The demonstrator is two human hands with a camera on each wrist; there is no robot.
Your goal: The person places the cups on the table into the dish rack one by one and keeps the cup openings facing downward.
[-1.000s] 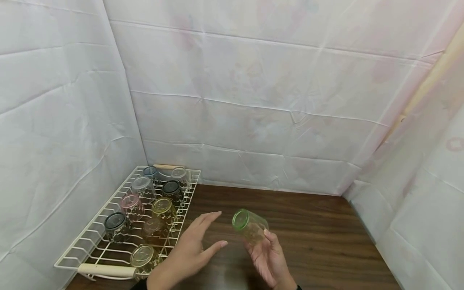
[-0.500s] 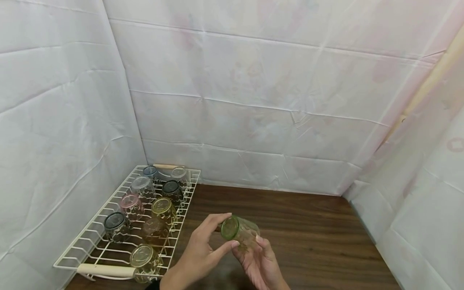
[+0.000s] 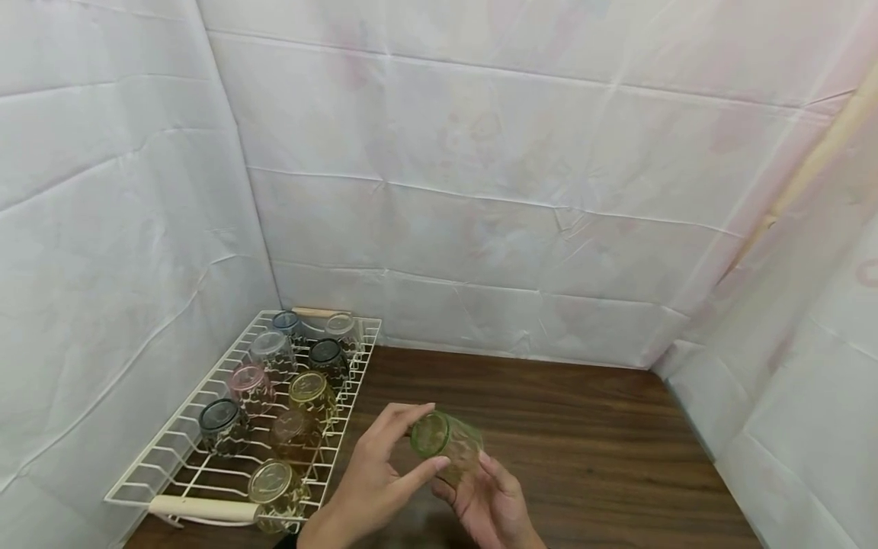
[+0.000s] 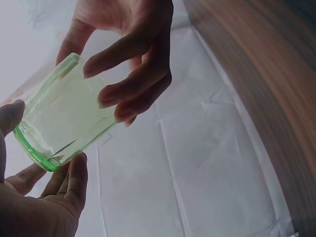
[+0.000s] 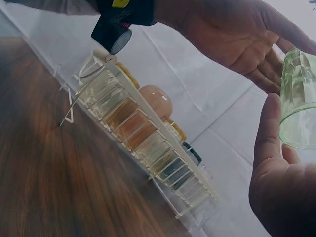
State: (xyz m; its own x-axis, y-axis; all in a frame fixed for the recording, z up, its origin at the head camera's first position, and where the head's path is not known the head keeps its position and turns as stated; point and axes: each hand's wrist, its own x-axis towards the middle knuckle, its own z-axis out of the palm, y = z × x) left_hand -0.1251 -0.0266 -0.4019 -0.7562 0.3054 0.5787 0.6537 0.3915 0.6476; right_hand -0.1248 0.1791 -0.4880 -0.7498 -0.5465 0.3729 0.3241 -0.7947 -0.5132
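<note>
A green-tinted clear glass tumbler point(image 3: 456, 446) is held above the dark wooden table, tilted on its side, its base facing left. My right hand point(image 3: 490, 503) grips it by the open end; in the left wrist view, the right hand's fingers point(image 4: 133, 89) lie along the wall near the rim. My left hand point(image 3: 380, 465) holds the base end between thumb and fingers, and this left hand point(image 4: 47, 202) also shows at lower left in its own wrist view. The right wrist view cuts off part of the tumbler point(image 5: 298, 98).
Left of the hands stands a white wire dish rack point(image 3: 171, 450) with wooden handles. Several upside-down glasses stand on it, among them a pink glass point(image 3: 251, 387), a yellow glass point(image 3: 312, 393) and a black glass point(image 3: 222, 427). White sheeting point(image 3: 466, 229) encloses the wooden table point(image 3: 583, 442).
My left hand has moved right to the tumbler and taken hold of its base end. The right hand has brought the tumbler slightly left and down. The rack's glasses stay put.
</note>
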